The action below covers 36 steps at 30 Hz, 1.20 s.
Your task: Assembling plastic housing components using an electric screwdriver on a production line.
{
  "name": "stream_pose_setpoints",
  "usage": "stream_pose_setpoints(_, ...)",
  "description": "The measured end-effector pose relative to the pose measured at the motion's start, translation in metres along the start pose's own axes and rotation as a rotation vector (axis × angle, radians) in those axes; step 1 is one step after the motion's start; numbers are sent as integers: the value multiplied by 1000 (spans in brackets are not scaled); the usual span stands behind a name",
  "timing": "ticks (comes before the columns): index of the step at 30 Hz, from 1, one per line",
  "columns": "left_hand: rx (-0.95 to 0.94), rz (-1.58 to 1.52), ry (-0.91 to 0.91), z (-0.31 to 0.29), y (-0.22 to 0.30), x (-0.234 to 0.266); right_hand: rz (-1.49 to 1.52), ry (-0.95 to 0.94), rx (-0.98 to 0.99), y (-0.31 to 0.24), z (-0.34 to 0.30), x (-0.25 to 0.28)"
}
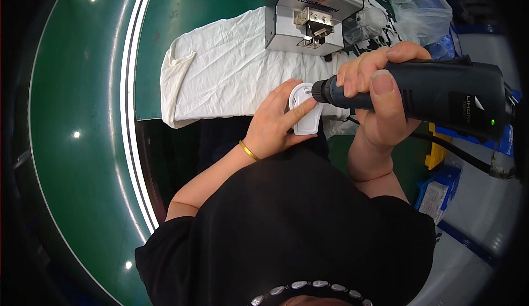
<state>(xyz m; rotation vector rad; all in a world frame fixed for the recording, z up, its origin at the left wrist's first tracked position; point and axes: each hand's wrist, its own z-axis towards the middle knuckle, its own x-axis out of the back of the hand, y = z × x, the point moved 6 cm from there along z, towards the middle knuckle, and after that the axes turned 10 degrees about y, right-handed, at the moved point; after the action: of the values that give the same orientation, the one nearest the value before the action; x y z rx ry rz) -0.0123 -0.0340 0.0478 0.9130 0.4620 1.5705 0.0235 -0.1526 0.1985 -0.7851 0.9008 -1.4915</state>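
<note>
My left hand point(277, 119) grips a small white plastic housing point(309, 125), rounded at its far end, and holds it at the near edge of a white cloth point(226, 66). In my right hand point(380, 94) is a black electric screwdriver point(449, 91), lying nearly level with its nose pointing left. The nose meets the inside of the housing near my left thumb; the tip itself is too small to make out. A green light glows at the tool's rear, where a black cable hangs down.
A grey metal screw feeder point(306, 16) stands on the cloth's far end. Clear plastic bags point(424, 11) and white and black parts crowd the far right. Blue bins point(439, 193) and a yellow bin point(437, 150) lie right of my arm. A green belt point(82, 118) with a white rail runs along the left.
</note>
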Motion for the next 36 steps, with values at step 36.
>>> stream_pose_setpoints(36, -233, 272, -104, -4, 29, -4, -242, 755, -583, 124, 10, 293)
